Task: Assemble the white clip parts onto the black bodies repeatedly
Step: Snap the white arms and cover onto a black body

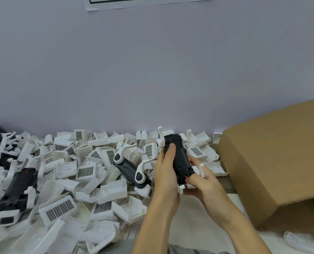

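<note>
Far off to the left of the grip, another black body (pixel 17 189) lies on the heap of white clip parts (pixel 64 180) that spreads along the wall. Closer in, just left of the hands, a finished-looking black piece (pixel 128 168) with white arms lies slantwise on the pile. The left hand (pixel 166 173) wraps the left side of the held black body (pixel 178 158), thumb laid up along its top face and fingers curled underneath. That body stands tilted, far end pointing toward the wall, with white clips already showing at its upper corners. The right hand (pixel 200 182) grips its near end, thumb pressed beside a small red mark, a white clip (pixel 201 169) sticking up between the fingers. Right of the grip sits a cardboard box (pixel 275 162).
</note>
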